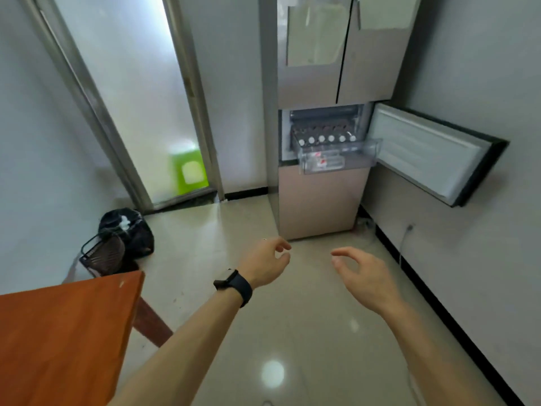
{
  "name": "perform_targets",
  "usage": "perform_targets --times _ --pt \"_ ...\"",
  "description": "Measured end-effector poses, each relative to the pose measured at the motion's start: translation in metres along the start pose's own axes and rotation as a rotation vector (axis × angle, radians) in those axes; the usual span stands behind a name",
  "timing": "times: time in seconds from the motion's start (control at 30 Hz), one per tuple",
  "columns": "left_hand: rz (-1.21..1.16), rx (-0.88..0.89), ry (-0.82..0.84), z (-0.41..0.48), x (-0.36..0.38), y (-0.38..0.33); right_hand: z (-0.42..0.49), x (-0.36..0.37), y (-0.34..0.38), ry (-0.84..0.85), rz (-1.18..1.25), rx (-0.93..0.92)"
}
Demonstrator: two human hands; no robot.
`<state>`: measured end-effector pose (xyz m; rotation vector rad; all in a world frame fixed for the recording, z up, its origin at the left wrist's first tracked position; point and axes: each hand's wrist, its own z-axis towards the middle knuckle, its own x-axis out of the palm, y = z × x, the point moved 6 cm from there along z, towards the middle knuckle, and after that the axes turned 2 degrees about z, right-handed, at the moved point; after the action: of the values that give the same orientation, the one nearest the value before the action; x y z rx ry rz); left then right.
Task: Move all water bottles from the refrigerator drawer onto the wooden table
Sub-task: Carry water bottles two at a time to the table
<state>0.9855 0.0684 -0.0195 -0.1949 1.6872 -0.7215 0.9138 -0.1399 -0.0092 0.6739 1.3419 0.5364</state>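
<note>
- While both arms stretch forward over the pale tiled floor, the left hand hangs in the air with its fingers loosely curled, thumb near the fingertips, holding nothing.
- The right hand is level with it and a little apart, its fingers also softly bent and holding nothing.
- A black watch sits on the left wrist.
- Ahead of the hands, well apart from them, stands a beige fridge.
- Its middle door swings wide to the right, showing the white inner face.
- A clear drawer is pulled out of that middle compartment.
- The bottles stand upright in the drawer, and one row of white caps shows.
- The front section of the drawer holds red-and-white shapes, too blurred to tell.
- An orange-brown wooden table fills the lower left, its corner near the left forearm.
- Beyond the table, by the left wall, a black bag sits beside a dark wire basket.
- A frosted glass door stands left of the fridge.
</note>
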Motion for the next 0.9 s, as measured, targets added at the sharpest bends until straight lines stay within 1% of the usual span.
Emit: perform_targets --times 0.13,0.27,0.4,0.57,0.77,0.9 --pt "-0.072 0.106 0.005 0.095 0.007 -0.04 0.075 -0.041 -0.037 -0.078 -0.014 0.007" --pt "-0.141 0.177 -0.013 0.193 0.011 -0.06 0.162 -0.061 -0.069 -0.078 -0.004 0.009" --pt "-0.162 0.152 -0.012 0.29 0.007 -0.068 0.25 -0.083 -0.086 -0.037 -0.01 0.021" --pt "-0.123 0.129 0.015 0.391 0.004 -0.075 0.344 -0.11 -0.112 -0.062 -0.016 0.016" --pt "-0.125 0.081 0.067 0.492 0.011 -0.067 0.441 -0.103 -0.166 0.016 0.035 0.077" --pt "-0.114 0.027 0.035 0.566 0.01 -0.056 0.518 -0.104 -0.201 0.06 0.046 0.056"
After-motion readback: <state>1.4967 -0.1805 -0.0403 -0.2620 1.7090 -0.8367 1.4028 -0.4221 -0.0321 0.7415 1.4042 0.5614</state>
